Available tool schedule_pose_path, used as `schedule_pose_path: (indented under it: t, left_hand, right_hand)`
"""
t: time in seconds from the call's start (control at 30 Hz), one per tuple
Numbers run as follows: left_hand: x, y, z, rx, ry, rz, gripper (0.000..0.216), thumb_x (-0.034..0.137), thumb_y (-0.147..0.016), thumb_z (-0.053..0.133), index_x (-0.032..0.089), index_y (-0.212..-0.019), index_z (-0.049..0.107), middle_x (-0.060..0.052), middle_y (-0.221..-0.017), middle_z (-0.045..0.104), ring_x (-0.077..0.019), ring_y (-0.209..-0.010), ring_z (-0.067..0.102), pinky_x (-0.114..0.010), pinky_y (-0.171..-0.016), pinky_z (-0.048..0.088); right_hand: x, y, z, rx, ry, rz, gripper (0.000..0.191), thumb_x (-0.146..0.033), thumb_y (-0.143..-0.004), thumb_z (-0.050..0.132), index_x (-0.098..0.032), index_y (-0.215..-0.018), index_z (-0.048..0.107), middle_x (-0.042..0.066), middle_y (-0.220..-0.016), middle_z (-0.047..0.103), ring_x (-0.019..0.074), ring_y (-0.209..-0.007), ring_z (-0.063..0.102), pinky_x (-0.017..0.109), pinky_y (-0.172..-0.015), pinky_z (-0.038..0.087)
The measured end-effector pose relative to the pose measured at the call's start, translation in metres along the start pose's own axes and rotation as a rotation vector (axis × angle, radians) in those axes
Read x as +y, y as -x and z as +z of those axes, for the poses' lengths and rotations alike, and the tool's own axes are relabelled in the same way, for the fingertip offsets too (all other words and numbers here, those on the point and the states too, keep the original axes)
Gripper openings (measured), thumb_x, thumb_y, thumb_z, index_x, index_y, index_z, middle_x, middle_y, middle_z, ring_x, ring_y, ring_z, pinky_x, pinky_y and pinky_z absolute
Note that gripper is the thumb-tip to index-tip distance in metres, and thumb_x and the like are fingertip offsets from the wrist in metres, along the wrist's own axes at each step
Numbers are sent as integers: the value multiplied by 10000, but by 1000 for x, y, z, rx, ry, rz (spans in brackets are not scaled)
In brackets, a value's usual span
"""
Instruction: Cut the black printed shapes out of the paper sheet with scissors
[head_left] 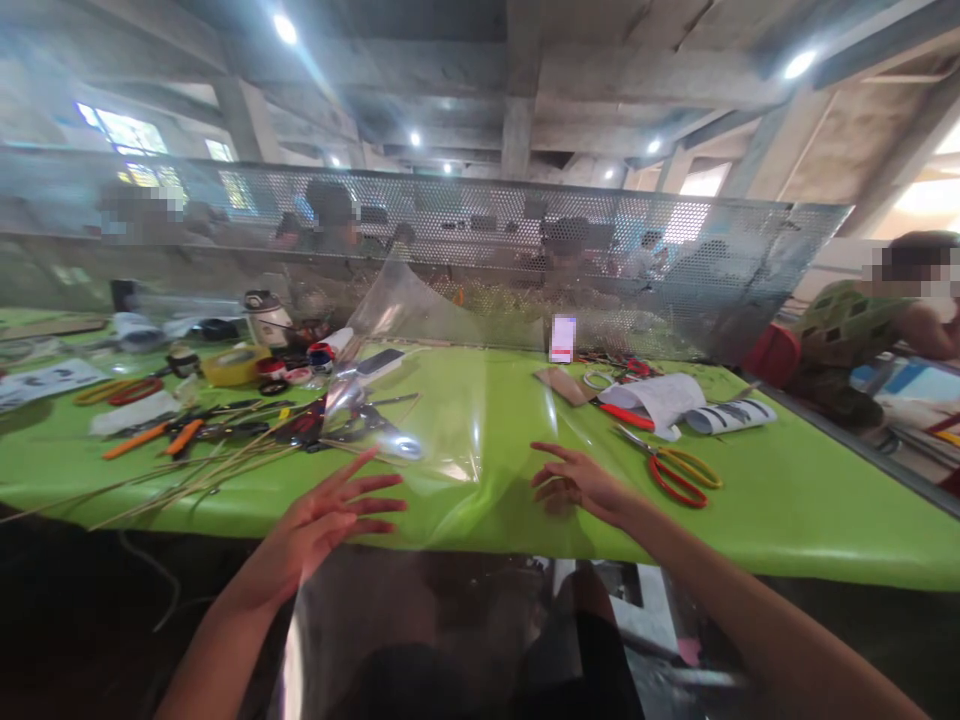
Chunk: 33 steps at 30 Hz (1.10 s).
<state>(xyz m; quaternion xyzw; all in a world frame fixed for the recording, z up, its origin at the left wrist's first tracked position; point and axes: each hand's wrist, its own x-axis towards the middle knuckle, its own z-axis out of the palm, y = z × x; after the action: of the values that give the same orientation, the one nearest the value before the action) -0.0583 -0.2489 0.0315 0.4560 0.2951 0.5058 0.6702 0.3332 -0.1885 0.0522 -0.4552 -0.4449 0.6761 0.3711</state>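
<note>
A large sheet of clear plastic film lies across the green table, hangs over the near edge and curls up at its far end. My left hand hovers at the film's left edge near the table front, fingers spread and holding nothing. On the film near the table's front rests my right hand, fingers stretched out and apart. Red and yellow scissors lie just right of my right hand.
Scissors, pliers, tape rolls and thin sticks crowd the table's left part. Papers and a small pink-and-white card sit at the right back. A perforated metal screen runs behind, with people beyond. Another person sits at the far right.
</note>
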Motion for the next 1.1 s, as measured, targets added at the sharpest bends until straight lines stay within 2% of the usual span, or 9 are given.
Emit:
schedule_pose_path:
  t: [0.2,0.3,0.47,0.57,0.7,0.8,0.97,1.03,1.1]
  left_hand:
    - [11,-30,-14,58,5,30,715,80,-831,591,278,-1485,383,-130,-1327,632,-371,-1162,631,-545,-937,523]
    - [26,-46,-18,91,-33,62,735,64,-795,618,248,-1473,404,-132,-1277,664,-366,-1149,641,-534,-933,537]
    - [63,-69,-12,91,-115,145,807,35,-749,630,256,-1486,385,-118,-1229,689,-343,-1113,665,-529,-927,556]
    - [75,-83,-3,157,-189,186,848,26,-721,615,264,-1493,358,-111,-1193,697,-315,-1041,698,-529,-903,569]
    - [72,-99,12,279,-346,213,754,102,-797,578,263,-1495,341,-119,-1208,668,-277,-987,711,-491,-848,588]
    - [67,-110,26,322,-445,185,631,263,-888,578,243,-1483,368,-142,-1276,623,-279,-1049,679,-448,-831,586]
    - [59,-133,45,223,-650,128,530,537,-909,521,226,-1335,572,-133,-1394,554,-341,-1181,590,-436,-818,570]
    - [51,-143,45,195,-753,116,531,555,-859,581,198,-1248,638,-140,-1373,571,-367,-1208,560,-444,-827,556]
    - [38,-151,39,181,-853,96,589,513,-746,721,156,-1209,653,-174,-1323,599,-391,-1212,547,-458,-853,538]
  right_hand:
    - [-12,-22,15,27,-3,-132,449,-91,-919,528,-157,-1362,503,115,-989,759,199,-692,757,372,-698,624]
    - [-24,-32,25,44,-16,-226,406,-89,-921,521,-170,-1318,551,111,-1002,755,209,-755,759,390,-738,624]
    - [-59,-45,31,61,-62,-377,414,-70,-914,485,-185,-1303,566,101,-999,749,218,-780,753,445,-809,611]
    - [-71,-50,32,86,-92,-427,471,-49,-891,472,-182,-1340,524,106,-1050,731,222,-803,748,447,-808,613]
    - [-68,-49,47,122,-100,-472,564,-48,-866,480,-231,-1399,461,103,-1231,663,210,-848,729,409,-762,629]
    - [-64,-49,69,120,-88,-489,585,-77,-851,556,-275,-1396,476,73,-1327,607,198,-894,701,364,-739,636]
    - [-61,-64,99,174,-140,-445,530,-143,-923,495,-251,-1436,424,96,-1360,552,201,-915,680,345,-708,643]
    - [-52,-72,105,219,-166,-381,522,-153,-939,500,-245,-1444,402,110,-1345,543,195,-890,680,339,-694,640]
    - [-36,-77,108,254,-178,-297,466,-186,-955,547,-228,-1406,437,112,-1292,566,190,-880,671,336,-690,625]
